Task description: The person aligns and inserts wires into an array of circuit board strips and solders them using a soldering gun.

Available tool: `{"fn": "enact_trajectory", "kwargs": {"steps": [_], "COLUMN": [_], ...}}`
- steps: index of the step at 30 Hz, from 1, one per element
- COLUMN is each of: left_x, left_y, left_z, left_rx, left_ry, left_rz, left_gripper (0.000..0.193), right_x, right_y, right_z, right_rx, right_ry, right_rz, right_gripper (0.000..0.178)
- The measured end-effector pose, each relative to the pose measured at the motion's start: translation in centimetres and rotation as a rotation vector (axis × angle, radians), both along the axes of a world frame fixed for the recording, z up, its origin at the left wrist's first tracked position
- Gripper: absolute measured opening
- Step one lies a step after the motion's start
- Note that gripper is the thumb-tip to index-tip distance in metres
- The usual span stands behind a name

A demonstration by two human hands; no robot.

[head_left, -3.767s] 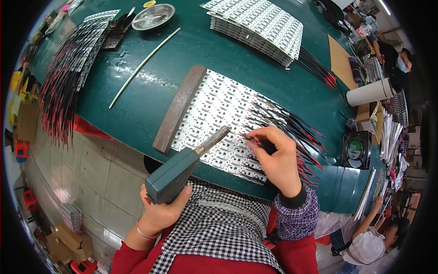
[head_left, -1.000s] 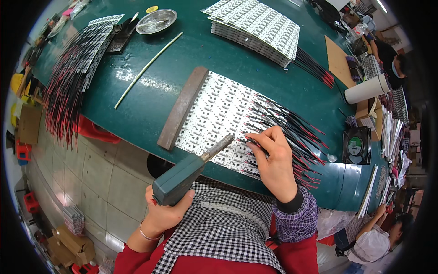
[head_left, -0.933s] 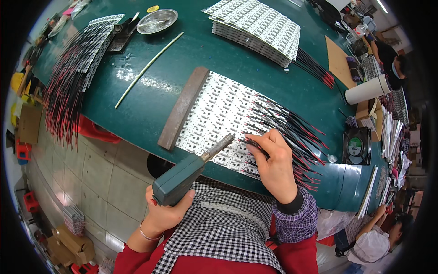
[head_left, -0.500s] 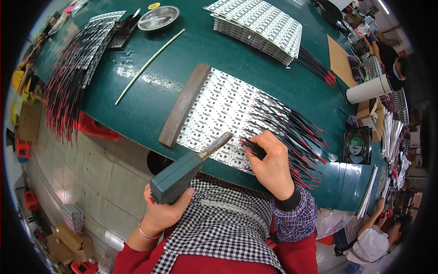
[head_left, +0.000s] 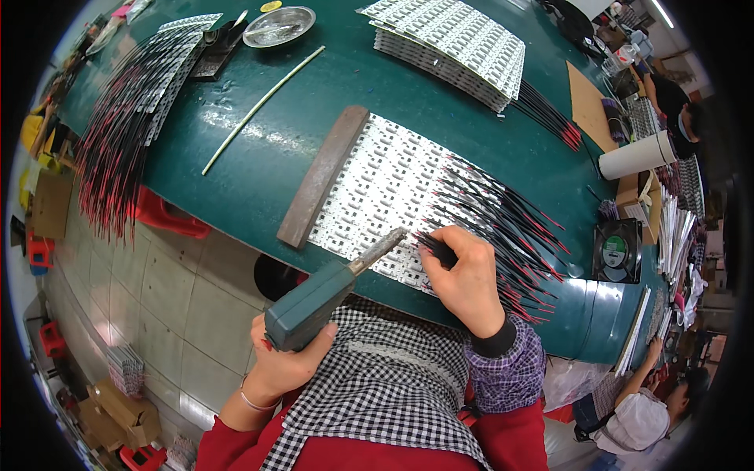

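Observation:
My left hand [head_left: 289, 359] is closed round the dark green handle of a soldering gun [head_left: 308, 308]. Its metal tip points up and right, over the white circuit board panel [head_left: 385, 184] and just left of my right fingers. My right hand [head_left: 466, 276] pinches a bunch of black wires [head_left: 437, 250] low over the panel's near part. Whether the tip touches a wire or the board cannot be made out. Several black wires with red ends [head_left: 503, 228] fan out to the right from the panel. A brown bar [head_left: 323, 179] lies along the panel's left edge.
A stack of white panels [head_left: 448, 51] stands at the back, near a metal dish [head_left: 279, 27]. Wired panels [head_left: 129, 133] hang over the table's left edge. A pale stick [head_left: 263, 110] lies between. A fan [head_left: 616, 250] and white roll [head_left: 636, 155] are at right; people work beyond.
The table and panel sit slightly farther right in view, and the soldering gun has shifted slightly right too. My right hand keeps its pinch on the wires almost in place.

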State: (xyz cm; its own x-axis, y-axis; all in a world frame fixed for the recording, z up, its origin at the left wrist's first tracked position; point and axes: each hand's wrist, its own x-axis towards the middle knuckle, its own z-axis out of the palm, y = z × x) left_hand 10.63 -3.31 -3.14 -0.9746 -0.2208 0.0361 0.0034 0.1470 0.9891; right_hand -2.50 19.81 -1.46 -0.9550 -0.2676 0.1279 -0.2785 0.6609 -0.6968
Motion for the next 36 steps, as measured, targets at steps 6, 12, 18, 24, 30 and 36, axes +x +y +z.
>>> {"fn": "enact_trajectory", "kwargs": {"steps": [6, 12, 18, 24, 30, 36], "left_x": [-0.6, -0.7, -0.8, -0.4, 0.1, -0.2], "left_y": [-0.1, -0.1, -0.1, -0.1, -0.3, -0.3], "left_z": [0.4, 0.9, 1.0, 1.2, 0.4, 0.5], "left_rx": [-0.032, -0.082, -0.115, -0.078, -0.038, -0.123], "left_ry": [0.028, 0.003, -0.028, -0.015, 0.001, 0.021], "left_rz": [-0.064, -0.111, -0.138, -0.094, -0.067, -0.124], "left_gripper": [0.024, 0.022, 0.019, 0.023, 0.025, 0.023], "right_x": [-0.1, -0.1, -0.1, -0.2, -0.5, -0.8], "right_y": [-0.2, -0.2, -0.2, -0.2, 0.2, 0.3], "right_z": [0.0, 0.0, 0.1, 0.1, 0.0, 0.1], "right_rx": [0.049, 0.067, 0.087, 0.093, 0.082, 0.066], "right_ry": [-0.018, -0.022, -0.028, -0.039, -0.057, -0.096], "right_rz": [-0.004, -0.006, -0.003, -0.003, 0.015, 0.052], "right_gripper": [0.015, 0.014, 0.015, 0.017, 0.018, 0.017]}}
